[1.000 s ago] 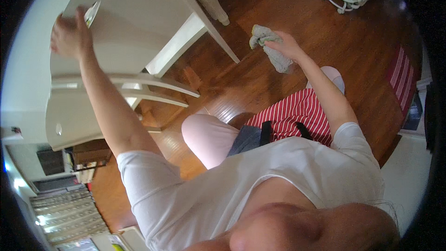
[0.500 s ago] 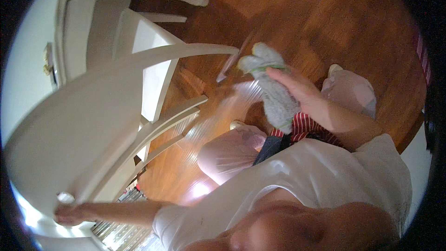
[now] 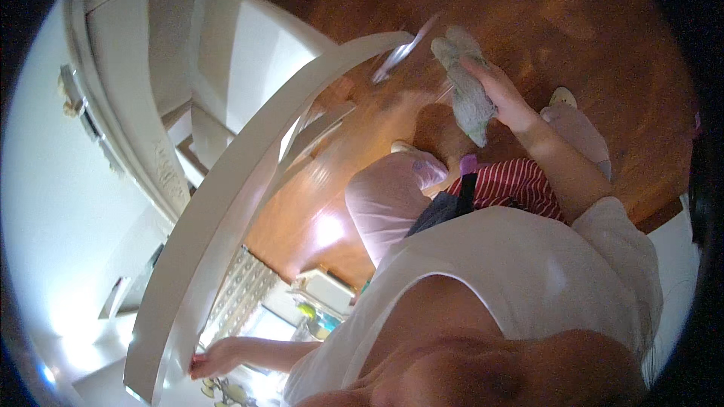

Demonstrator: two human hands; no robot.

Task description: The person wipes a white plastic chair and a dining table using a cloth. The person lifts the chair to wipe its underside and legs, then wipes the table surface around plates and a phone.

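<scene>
My right hand (image 3: 494, 90) is closed round a fuzzy grey cloth (image 3: 469, 98) with thin green trim, bunched up and held over the wooden floor. To the left stands a white wooden chair (image 3: 219, 211), seen as a long curved side that runs from the upper middle down to the lower left. My left hand (image 3: 215, 358), arm stretched out, is at the chair's lower-left end with its fingers curled against the edge; part of the grip is hidden. A gap separates the cloth from the chair's curved tip.
Another white seat or panel (image 3: 260, 45) and a carved white table edge (image 3: 170, 173) fill the upper left. Brown wooden floor (image 3: 558, 22) stretches beyond my knees. A small white cabinet (image 3: 324, 290) and a patterned curtain (image 3: 241, 286) show at the lower left.
The chair has turned, its near end shifting right together with my left hand. My right hand has carried the grey cloth a little farther out and to the right.
</scene>
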